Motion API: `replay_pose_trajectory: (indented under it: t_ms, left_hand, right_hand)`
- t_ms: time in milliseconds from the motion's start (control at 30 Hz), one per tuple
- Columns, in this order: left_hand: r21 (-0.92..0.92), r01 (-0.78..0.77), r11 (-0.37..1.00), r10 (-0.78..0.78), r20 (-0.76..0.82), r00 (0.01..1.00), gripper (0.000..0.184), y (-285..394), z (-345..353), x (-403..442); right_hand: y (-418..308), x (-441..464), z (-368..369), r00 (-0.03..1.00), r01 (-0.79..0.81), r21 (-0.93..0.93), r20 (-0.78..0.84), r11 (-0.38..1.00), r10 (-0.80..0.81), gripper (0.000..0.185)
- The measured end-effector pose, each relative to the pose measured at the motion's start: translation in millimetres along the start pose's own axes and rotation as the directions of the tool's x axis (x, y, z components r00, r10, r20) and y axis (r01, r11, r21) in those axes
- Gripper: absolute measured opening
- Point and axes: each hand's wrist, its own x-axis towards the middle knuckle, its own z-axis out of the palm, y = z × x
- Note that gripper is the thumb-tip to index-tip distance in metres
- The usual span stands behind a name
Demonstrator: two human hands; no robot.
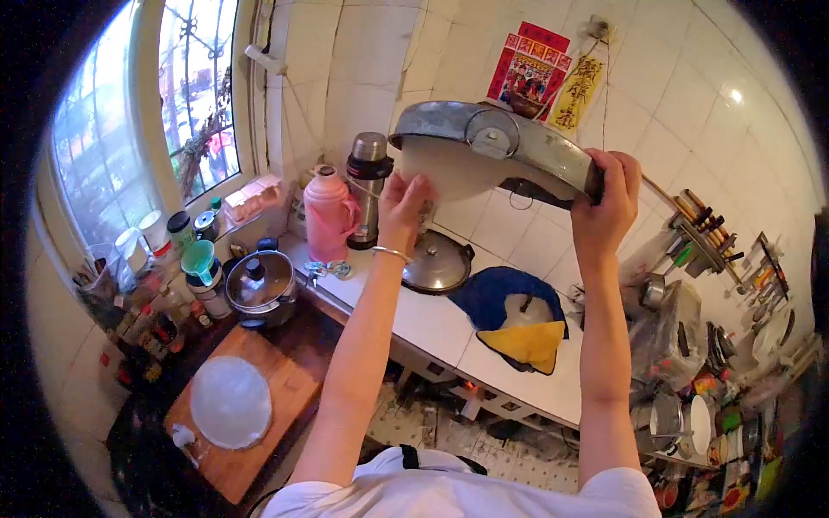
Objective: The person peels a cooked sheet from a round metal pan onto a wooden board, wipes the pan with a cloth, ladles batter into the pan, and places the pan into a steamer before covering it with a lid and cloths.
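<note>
My right hand (pixel 609 188) grips the rim of a round, shallow metal pan (pixel 553 160), raised and tilted in front of the tiled wall. A thin whitish noodle sheet (pixel 453 173) hangs from the pan's underside. My left hand (pixel 406 205) is closed at the sheet's lower left edge, the fingers pinching it. A ring handle shows on the pan's side. Below on the left, another round white sheet (pixel 230 402) lies flat on a wooden cutting board (pixel 298 373), with a small white scrap beside it.
On the white counter (pixel 423 332) stand a pink thermos (pixel 328 216), a steel flask (pixel 367 194), a dark round lid (pixel 438 262) and a blue and yellow cloth (pixel 518 332). A lidded pot (pixel 260 283) sits behind the board. Bottles crowd the left; utensils and bowls fill the right.
</note>
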Motion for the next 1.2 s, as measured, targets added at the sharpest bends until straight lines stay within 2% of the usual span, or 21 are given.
replay_pose_trajectory:
  t_ms: [100,167,300,367,400,467,500,567,633,700,800,1000,1067,1200]
  left_hand:
    - [-0.037,-0.039,0.999,0.04,0.024,0.999,0.014,8,14,-2]
    - [-0.166,0.068,0.984,-0.061,0.051,0.997,0.019,17,22,-5]
    - [-0.291,0.03,0.956,0.019,0.164,0.986,0.022,10,14,0]
    - [-0.575,0.225,0.787,-0.158,0.164,0.974,0.028,10,19,-5]
    - [-0.579,0.221,0.785,-0.152,0.166,0.974,0.028,6,20,-4]
    - [-0.758,0.253,0.602,-0.106,0.238,0.965,0.036,-13,15,2]
    - [-0.772,0.231,0.592,-0.069,0.237,0.969,0.036,-29,15,8]
    - [-0.805,0.366,0.467,-0.241,0.282,0.928,0.048,-55,16,15]
    - [-0.807,0.435,0.4,-0.323,0.32,0.891,0.051,-63,19,20]
    - [-0.792,0.475,0.382,-0.326,0.365,0.872,0.054,-61,24,27]
    - [-0.766,0.515,0.384,-0.27,0.44,0.856,0.059,-40,35,36]
    - [-0.683,0.621,0.384,-0.167,0.61,0.774,0.069,16,65,31]
    - [-0.638,0.666,0.387,-0.145,0.671,0.727,0.072,33,76,23]
    - [-0.537,0.738,0.408,-0.126,0.768,0.628,0.079,61,93,6]
  right_hand:
    - [3,0,-3,1.0,0.0,0.004,-0.016,1.0,0.0,0.049]
    - [2,1,-6,1.0,0.0,0.003,-0.02,1.0,0.001,0.05]
    - [2,3,-12,0.999,0.014,-0.029,-0.051,0.999,-0.015,0.049]
    - [-1,6,-17,0.996,0.019,-0.05,-0.088,0.999,-0.024,0.048]
    - [-4,7,-20,0.995,0.027,-0.052,-0.09,0.998,-0.031,0.048]
    - [-12,8,-28,0.99,0.061,-0.058,-0.124,0.996,-0.068,0.041]
    - [-16,9,-37,0.982,0.134,-0.126,-0.115,0.983,-0.148,0.034]
    - [-24,9,-42,0.972,0.151,-0.121,-0.162,0.981,-0.17,0.028]
    - [-27,7,-46,0.962,0.187,-0.127,-0.176,0.974,-0.207,0.028]
    - [-30,5,-47,0.958,0.127,-0.133,-0.24,0.983,-0.156,0.026]
    - [-32,4,-52,0.951,0.135,-0.043,-0.274,0.99,-0.142,0.023]
    - [-31,7,-60,0.93,0.186,-0.127,-0.296,0.974,-0.216,0.021]
    - [-22,6,-61,0.919,0.193,-0.043,-0.341,0.98,-0.196,0.022]
    - [-22,15,-61,0.924,0.212,-0.157,-0.29,0.965,-0.25,0.031]
